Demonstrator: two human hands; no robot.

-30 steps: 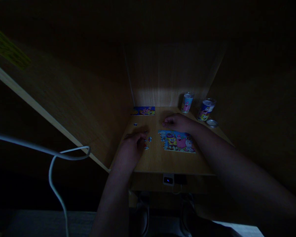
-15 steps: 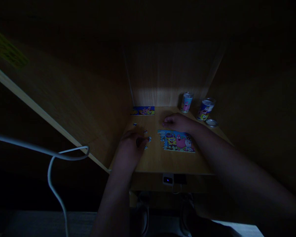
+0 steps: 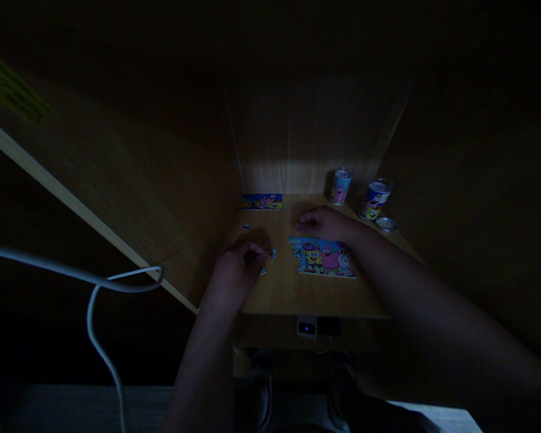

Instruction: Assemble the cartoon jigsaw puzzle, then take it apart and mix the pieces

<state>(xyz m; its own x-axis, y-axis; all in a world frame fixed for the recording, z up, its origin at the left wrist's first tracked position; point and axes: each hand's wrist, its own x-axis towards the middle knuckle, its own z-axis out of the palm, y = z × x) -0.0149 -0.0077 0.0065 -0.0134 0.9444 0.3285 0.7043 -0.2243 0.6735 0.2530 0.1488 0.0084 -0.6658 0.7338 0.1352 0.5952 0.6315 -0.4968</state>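
My left hand (image 3: pixel 240 264) is closed, its thumb and forefinger pinched at a small jigsaw puzzle piece (image 3: pixel 270 254) on the left of the wooden shelf. Part of another piece (image 3: pixel 263 270) shows below the thumb. A lone piece (image 3: pixel 246 227) lies farther back. My right hand (image 3: pixel 319 221) rests with curled fingers just behind the partly joined cartoon jigsaw puzzle (image 3: pixel 327 258); nothing shows in its fingers. The puzzle's left edge is uneven, and my right wrist and forearm cover its far right corner.
Two cartoon-printed cans, one (image 3: pixel 341 187) at the back and one (image 3: pixel 375 199) nearer right, stand beside a round lid (image 3: pixel 386 224). A joined cartoon strip (image 3: pixel 262 202) lies at the back left. A white cable (image 3: pixel 94 313) hangs at left. A small lit device (image 3: pixel 307 328) sits below the shelf edge.
My left hand has shifted slightly, its fingertips now pinched at the puzzle piece. A nearby loose piece is more hidden behind the fingers. My right hand has hardly moved.
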